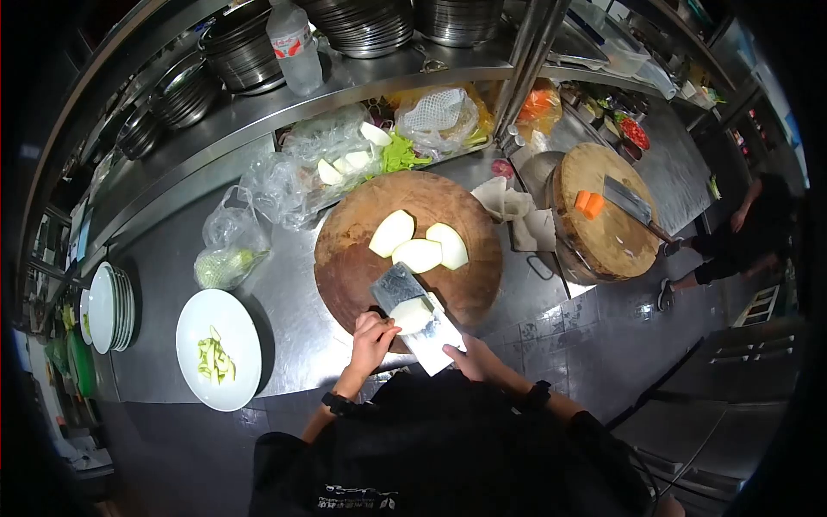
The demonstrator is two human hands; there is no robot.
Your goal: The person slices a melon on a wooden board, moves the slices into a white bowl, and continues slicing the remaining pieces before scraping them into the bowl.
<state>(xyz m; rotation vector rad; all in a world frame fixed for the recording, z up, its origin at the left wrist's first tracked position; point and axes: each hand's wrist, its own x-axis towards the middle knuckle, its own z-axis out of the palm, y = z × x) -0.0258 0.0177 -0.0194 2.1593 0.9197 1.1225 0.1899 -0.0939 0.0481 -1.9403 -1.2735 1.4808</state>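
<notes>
My left hand (372, 340) is closed, its fingers pinching a pale green gourd piece (412, 315) against a flat white slicer (437, 339). The near end of that slicer is gripped by my right hand (475, 358), thumb on top. Beside the slicer's far end a grey cleaver blade (398, 286) lies on the round wooden chopping board (345, 258); its handle is hidden. Farther up the board are three peeled, pale gourd pieces (392, 233). To the left, a white plate (217, 310) holds several thin green slices (215, 358).
A second chopping block (603, 233) at right bears carrot pieces (589, 204) and another cleaver (627, 200). Plastic bags (284, 185) and a tray of vegetables line the back. Stacked plates (110, 308) stand at far left. Another person (758, 224) is at right.
</notes>
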